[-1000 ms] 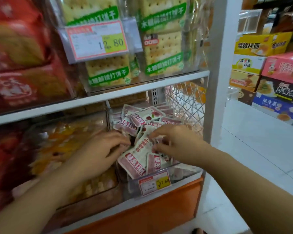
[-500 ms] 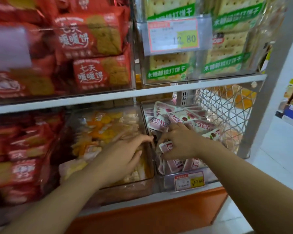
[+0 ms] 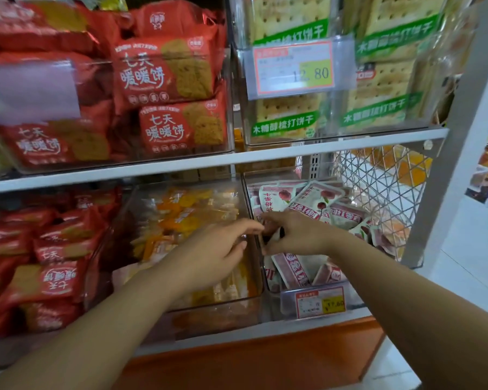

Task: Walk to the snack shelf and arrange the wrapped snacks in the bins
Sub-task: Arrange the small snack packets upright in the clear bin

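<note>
right hand point(image 3: 296, 235) pinches a pink-and-white wrapped packet point(image 3: 278, 235), likely to straighten it in its clear plastic bin point(image 3: 358, 298); left hand point(image 3: 217, 257) hovers beside it, fingers loose.

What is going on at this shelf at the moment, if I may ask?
A person is tidying the clear bins on the lower shelf. The right hand is in the right bin and pinches one of the pink-and-white packets. The left hand, fingers open, hovers over the neighbouring bin of orange snacks, close to the wall between the two bins.
</note>
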Action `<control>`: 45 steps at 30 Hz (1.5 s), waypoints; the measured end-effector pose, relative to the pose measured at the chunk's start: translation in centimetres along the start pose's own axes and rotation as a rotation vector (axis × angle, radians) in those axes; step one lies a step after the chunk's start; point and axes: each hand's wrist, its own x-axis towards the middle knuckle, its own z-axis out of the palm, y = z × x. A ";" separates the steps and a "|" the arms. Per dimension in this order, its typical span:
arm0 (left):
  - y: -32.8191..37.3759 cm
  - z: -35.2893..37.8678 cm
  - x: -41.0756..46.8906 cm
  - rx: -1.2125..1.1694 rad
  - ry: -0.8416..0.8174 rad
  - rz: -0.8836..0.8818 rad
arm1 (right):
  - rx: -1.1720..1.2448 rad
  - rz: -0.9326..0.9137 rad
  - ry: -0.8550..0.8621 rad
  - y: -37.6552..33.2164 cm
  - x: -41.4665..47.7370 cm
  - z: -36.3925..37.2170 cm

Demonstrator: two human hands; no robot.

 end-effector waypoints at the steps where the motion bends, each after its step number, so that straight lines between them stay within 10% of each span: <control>1: -0.2 0.0 0.1 -0.004 -0.003 0.004 | 0.021 0.022 -0.026 0.0 0.2 -0.1; 8: -0.5 -0.6 -0.1 0.016 0.017 -0.009 | -0.086 -0.051 0.378 0.0 0.8 1.8; 16: 0.0 0.4 0.8 -0.094 0.191 -0.019 | 0.656 -0.106 0.676 -3.0 -3.9 -2.2; 22: 0.3 0.8 1.3 -0.069 0.408 0.116 | 1.419 -0.164 0.329 -4.4 -5.6 -1.1; 25: -1.2 0.9 1.1 -0.095 0.381 0.082 | 1.221 -0.123 0.251 -4.2 -5.7 -1.2; 32: -6.0 0.1 0.5 0.094 0.393 -0.026 | -0.120 0.013 0.246 0.1 -7.5 -3.8; 45: -1.6 0.8 2.0 0.276 0.340 -0.039 | -0.365 0.010 0.015 2.5 -7.1 -3.0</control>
